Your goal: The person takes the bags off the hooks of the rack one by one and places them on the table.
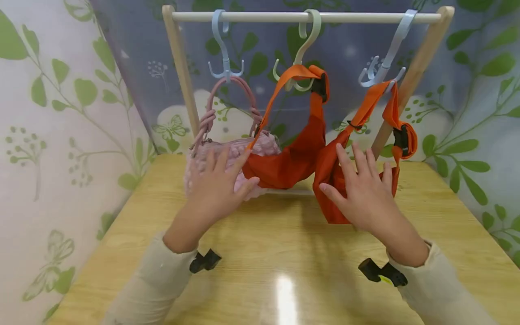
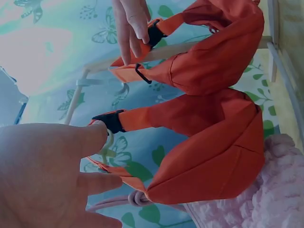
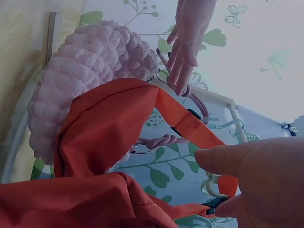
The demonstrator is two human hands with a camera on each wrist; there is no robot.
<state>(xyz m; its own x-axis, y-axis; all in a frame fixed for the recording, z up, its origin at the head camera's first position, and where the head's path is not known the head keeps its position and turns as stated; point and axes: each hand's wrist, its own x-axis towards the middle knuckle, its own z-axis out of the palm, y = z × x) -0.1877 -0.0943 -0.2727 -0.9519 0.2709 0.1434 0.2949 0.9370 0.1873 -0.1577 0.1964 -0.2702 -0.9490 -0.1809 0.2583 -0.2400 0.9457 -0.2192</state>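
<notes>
Orange bags (image 1: 288,169) hanging by straps (image 1: 371,104) from hooks (image 1: 308,43) on a rack (image 1: 264,17), with left hand (image 1: 217,192) and right hand (image 1: 367,194) spread flat in front, gripping nothing.
Probably light, soft and floppy, apt to sag if lifted by the cloth; best taken by the strap near the hook. Counted: two orange bags, one puffy pink bag (image 3: 88,61) on the leftmost hook, three hooks, one rack. Unclear whether touching the cloth.

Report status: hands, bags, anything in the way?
Left hand, right hand: fingers spread, apparently holding nothing. Pink bag, middle red bag, right red bag hung beneath rail. No obvious obstruction; red bags crowd together.
</notes>
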